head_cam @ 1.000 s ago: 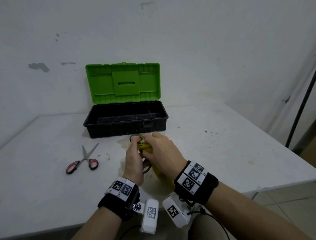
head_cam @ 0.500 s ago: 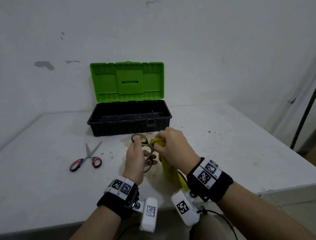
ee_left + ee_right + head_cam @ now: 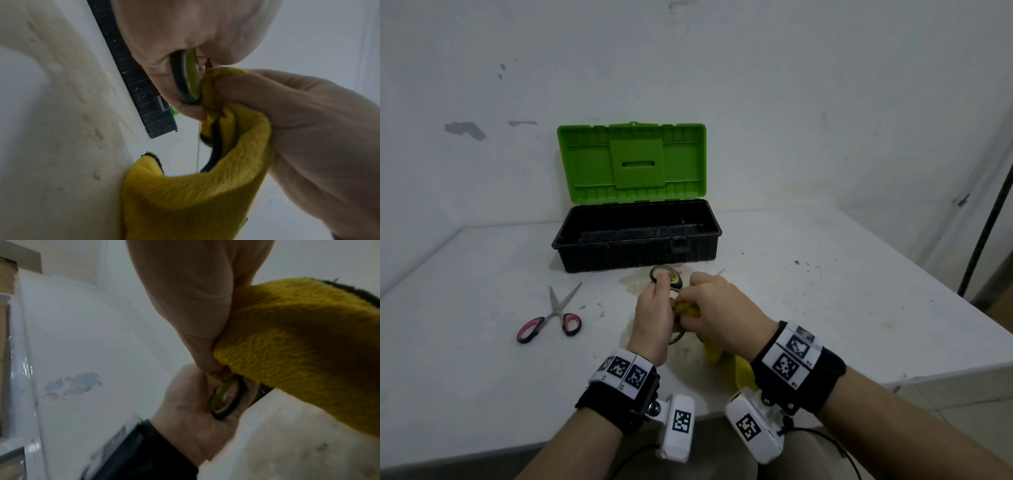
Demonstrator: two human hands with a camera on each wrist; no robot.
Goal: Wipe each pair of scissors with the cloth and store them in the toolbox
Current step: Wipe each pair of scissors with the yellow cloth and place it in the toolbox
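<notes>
My left hand [image 3: 654, 313] grips the green-and-black handles of a pair of scissors [image 3: 666, 275] just in front of the toolbox. In the left wrist view one handle ring [image 3: 188, 78] sits between my fingers. My right hand [image 3: 717, 308] holds a bunched yellow cloth [image 3: 688, 306] wrapped around the blades, right against the handles; the blades are hidden except for a tip [image 3: 719, 272]. The cloth's tail [image 3: 736, 368] hangs down to the table. A second pair of scissors with red handles [image 3: 551, 318] lies on the table to the left. The toolbox [image 3: 637, 253] stands open, black tray and green lid upright.
The white table [image 3: 825, 291] meets a white wall behind the toolbox. Its right edge runs diagonally, with a dark pole [image 3: 986, 219] standing beyond it. A stain [image 3: 635, 282] marks the tabletop under my hands.
My right hand slid the cloth out along the blades to the right, then back in toward the handles. The left hand kept its grip on the handles and barely moved.
</notes>
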